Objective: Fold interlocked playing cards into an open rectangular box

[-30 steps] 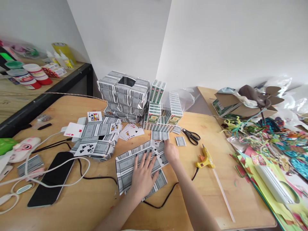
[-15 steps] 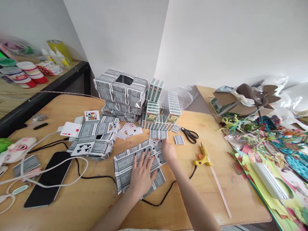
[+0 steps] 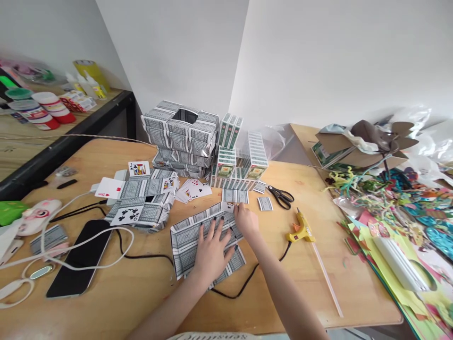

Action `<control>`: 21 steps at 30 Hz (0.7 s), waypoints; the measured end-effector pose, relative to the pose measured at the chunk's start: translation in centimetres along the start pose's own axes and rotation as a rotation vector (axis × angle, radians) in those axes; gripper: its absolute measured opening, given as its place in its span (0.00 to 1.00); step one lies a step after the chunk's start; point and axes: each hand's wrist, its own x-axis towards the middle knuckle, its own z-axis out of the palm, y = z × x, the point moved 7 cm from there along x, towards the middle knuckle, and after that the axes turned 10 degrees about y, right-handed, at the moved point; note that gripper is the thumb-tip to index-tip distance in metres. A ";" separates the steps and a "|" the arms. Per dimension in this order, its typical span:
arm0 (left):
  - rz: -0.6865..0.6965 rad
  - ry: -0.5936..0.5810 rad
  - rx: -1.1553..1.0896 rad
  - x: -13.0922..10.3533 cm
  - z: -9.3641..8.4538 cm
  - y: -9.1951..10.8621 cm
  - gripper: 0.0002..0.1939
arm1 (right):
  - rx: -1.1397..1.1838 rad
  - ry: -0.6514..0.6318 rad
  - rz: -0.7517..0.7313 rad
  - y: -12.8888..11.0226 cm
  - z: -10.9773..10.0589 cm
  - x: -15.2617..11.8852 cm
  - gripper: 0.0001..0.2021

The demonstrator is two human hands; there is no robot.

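Observation:
A panel of joined playing cards [image 3: 186, 243], grey patterned backs up, lies on the table before me. My left hand [image 3: 211, 250] rests flat on it with the fingers spread. At the panel's upper right, my right hand [image 3: 247, 220] is closed, its fingertips pinching the edge of a playing card [image 3: 227, 207] whose face partly shows. The hand covers most of that corner. Just beyond lies a face-down row of cards [image 3: 235, 196], and to the right a single small card piece [image 3: 265, 203]. A yellow glue gun [image 3: 300, 229] with a clear glue stick lies right of my right hand.
Black scissors [image 3: 281, 196] lie behind the glue gun. Boxes built from cards [image 3: 180, 130] and stacked card packs [image 3: 226, 163] stand at the back. Left are a card structure [image 3: 141, 191], a phone [image 3: 79, 257] and cables. Craft scraps [image 3: 399, 208] cover the right side.
My right hand has shifted slightly left along the panel's upper right edge, now covering more of the card there. My left hand stays flat on the panel. The view has shifted slightly.

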 end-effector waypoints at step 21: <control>-0.091 -0.075 0.078 1.1 1.9 1.3 0.14 | 0.014 -0.010 -0.058 0.3 0.4 1.0 0.20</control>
